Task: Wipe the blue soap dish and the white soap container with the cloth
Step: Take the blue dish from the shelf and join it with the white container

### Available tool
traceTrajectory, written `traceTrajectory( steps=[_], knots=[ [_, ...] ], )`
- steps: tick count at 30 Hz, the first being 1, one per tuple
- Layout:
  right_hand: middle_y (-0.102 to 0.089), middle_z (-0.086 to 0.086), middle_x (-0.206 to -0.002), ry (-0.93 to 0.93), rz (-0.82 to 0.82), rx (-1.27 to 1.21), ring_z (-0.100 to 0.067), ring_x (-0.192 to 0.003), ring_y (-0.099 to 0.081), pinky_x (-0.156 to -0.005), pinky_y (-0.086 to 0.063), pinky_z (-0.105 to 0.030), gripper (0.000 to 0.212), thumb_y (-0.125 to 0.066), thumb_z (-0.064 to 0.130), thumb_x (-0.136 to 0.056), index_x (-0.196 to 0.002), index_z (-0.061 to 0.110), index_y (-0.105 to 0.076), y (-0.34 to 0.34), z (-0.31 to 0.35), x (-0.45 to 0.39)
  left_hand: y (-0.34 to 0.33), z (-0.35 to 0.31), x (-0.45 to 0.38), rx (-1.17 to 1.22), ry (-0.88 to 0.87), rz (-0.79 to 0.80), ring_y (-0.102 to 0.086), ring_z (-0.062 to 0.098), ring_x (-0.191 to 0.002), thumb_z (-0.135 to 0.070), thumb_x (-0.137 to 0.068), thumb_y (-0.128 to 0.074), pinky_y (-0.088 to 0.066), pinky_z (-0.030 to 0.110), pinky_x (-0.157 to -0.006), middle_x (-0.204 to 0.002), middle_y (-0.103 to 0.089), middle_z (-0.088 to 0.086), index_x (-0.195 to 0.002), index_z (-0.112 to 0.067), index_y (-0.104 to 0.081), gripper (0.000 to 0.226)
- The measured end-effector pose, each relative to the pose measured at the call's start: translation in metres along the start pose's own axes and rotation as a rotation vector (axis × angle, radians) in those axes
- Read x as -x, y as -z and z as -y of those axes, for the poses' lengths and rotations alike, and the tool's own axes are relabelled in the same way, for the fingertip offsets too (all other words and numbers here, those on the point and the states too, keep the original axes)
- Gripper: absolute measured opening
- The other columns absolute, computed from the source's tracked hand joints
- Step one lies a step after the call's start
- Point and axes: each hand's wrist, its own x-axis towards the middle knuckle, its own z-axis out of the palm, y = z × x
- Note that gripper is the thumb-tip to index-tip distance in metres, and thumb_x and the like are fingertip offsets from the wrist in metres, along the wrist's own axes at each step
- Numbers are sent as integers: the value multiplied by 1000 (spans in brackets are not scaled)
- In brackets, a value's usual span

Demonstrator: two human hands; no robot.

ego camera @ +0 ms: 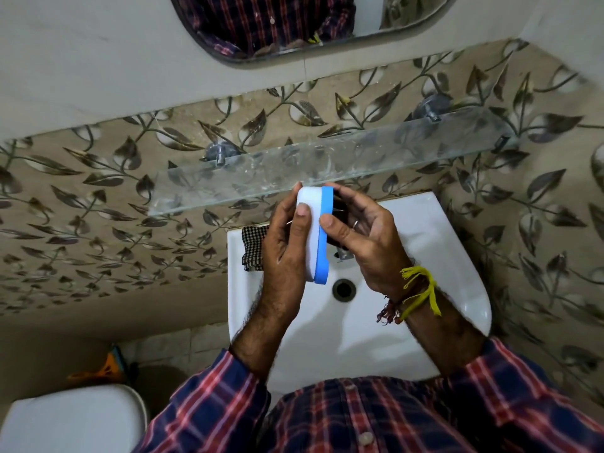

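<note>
White soap container: held on edge above the washbasin, long axis running away from the body, top end just below the front edge of the glass shelf.
Blue soap dish: pressed flat against the right face of the white container, showing as a narrow blue band; the two touch along the full length.
Left hand: wrapped round the white side; thumb laid across the white face, fingertips curled over the far top corner, palm behind the left face. Closed on the container.
Right hand: thumb tip touching the blue rim near mid-length; fingers curved and slightly spread, reaching round the far side of the dish. Contact behind the dish hidden; something dark lies in the palm, cannot tell what.
Cloth: checked, dark and pale, draped over the back left corner of the basin ledge, partly hidden by the left hand, not gripped.
Washbasin: white, directly beneath both hands; drain hole just below the lower end of the blue band.
Glass shelf: clear, fixed to the leaf-patterned tile wall, nothing standing on it; front edge close above the fingertips.
Open room: free space over the bowl toward the body and toward the right rim; wall and shelf close off the far side.
Wrist: yellow thread tied round the right wrist.
</note>
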Motion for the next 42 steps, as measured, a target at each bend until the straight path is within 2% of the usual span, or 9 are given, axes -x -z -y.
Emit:
traceTrajectory(
  steps=[4, 10, 14, 19, 23, 29, 36, 38, 42],
  knots=[
    [-64, -13, -127, 38, 50, 53, -24, -116, -63, -100, -50, -35, 53, -70, 13, -84, -133, 3, -53, 1, 8, -4, -6, 3, 6, -52, 5, 16, -59, 20, -121, -47, -100, -33, -56, 39, -94, -139, -54, 3, -143, -31, -39, 47],
    [-62, -14, -123, 3, 62, -46, -26, -111, -63, -101, -49, -51, 66, -74, 13, -79, -139, 17, -48, 8, 9, -12, 9, -17, -17, -201, 48, 184, -61, 18, -122, -62, -99, -17, -56, 55, -95, -142, -57, -4, -143, -39, -48, 58],
    [-70, 8, -108, 29, 52, -96, -14, -100, -63, -90, -53, -41, 50, -76, 21, -70, -118, 28, -65, 12, 18, -24, 15, -34, -34, -339, 2, 260, -66, 23, -116, -60, -95, -12, -58, 58, -86, -134, -64, 4, -144, -38, -50, 66],
    [-70, 11, -103, 106, -93, -215, -14, -99, -63, -85, -54, -38, 43, -74, 23, -72, -113, 28, -63, 20, 32, -40, 21, -37, -42, -264, -106, 199, -68, 8, -92, -61, -86, -56, -59, 32, -73, -104, -63, -2, -131, -27, -55, 56],
    [-68, 5, -114, 169, -92, -229, -16, -108, -64, -85, -55, -34, 49, -74, 21, -75, -122, 21, -59, 28, 35, -52, 21, -36, -53, -189, -102, 217, -73, 11, -90, -36, -65, -89, -59, 26, -74, -105, -64, 0, -126, -33, -55, 70],
    [-64, -3, -128, 241, 15, 156, -14, -120, -60, -100, -49, -31, 53, -77, 17, -79, -127, 17, -53, 52, 48, -87, 13, -46, -93, -210, -195, 125, -70, 26, -109, -11, -64, -93, -59, 41, -93, -117, -66, 11, -130, -16, -55, 76],
    [-62, -8, -126, 300, -76, 910, -26, -123, -48, -106, -41, -38, 63, -84, 28, -73, -128, 15, -59, 75, 44, -108, 7, -31, -125, -442, -269, 181, -65, 24, -117, -7, -64, -93, -55, 30, -98, -129, -62, 13, -139, -6, -49, 86],
    [-64, -10, -123, 323, -113, 992, -29, -119, -46, -101, -40, -36, 64, -84, 30, -72, -128, 11, -60, 74, 38, -108, 6, -23, -127, -477, -262, 179, -63, 13, -116, -5, -65, -93, -53, 29, -97, -125, -63, 10, -141, -6, -46, 89],
    [-67, -11, -117, 337, -162, 1032, -31, -114, -46, -99, -42, -40, 62, -84, 28, -70, -124, 7, -62, 74, 30, -109, 3, -16, -129, -550, -249, 201, -57, -21, -104, -6, -69, -91, -47, 5, -83, -120, -61, -3, -145, -12, -41, 91]
  ],
)
